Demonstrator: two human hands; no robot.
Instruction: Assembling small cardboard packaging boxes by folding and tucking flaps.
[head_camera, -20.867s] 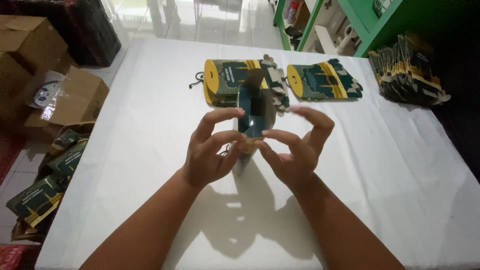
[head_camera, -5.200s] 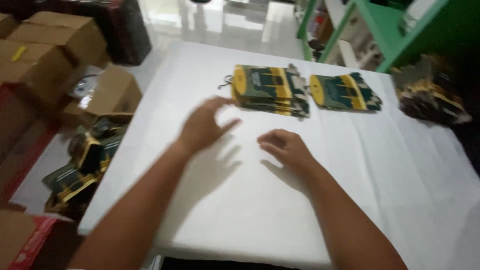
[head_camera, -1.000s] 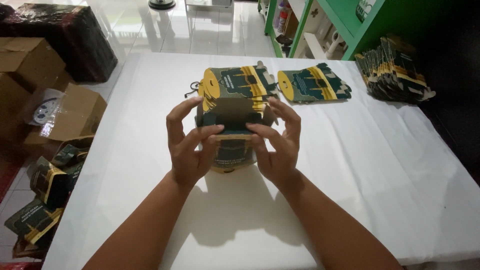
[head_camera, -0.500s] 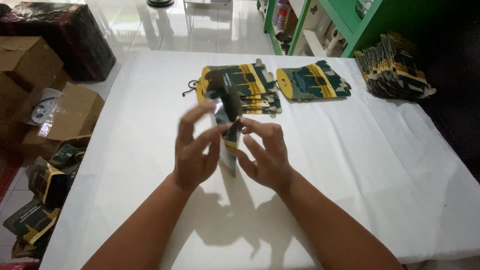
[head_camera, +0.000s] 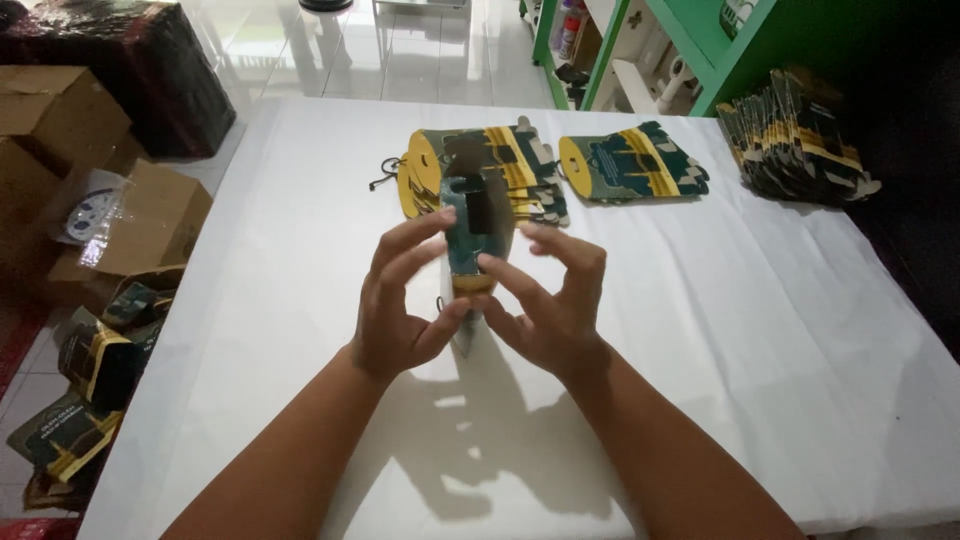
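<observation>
Hands meet at centre frame: your left hand (head_camera: 400, 300) and right hand (head_camera: 548, 305) pinch a half-folded teal-and-yellow carton (head_camera: 477, 235) from both sides, held upright above the white worktop (head_camera: 780, 350) so its panels stay free. Flat cartons (head_camera: 480, 172) lie stacked just behind; more (head_camera: 632, 166) sit upper right.

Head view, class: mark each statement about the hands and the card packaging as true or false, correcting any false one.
1. Both hands hold one green and yellow carton. True.
2. The left hand rests flat on the white table. False: it grips the carton above it.
3. Two stacks of flat cartons lie beyond the hands. True.
4. The right hand holds scissors. False: it holds only the carton.
5. Cardboard boxes stand to the table's left. True.
</observation>
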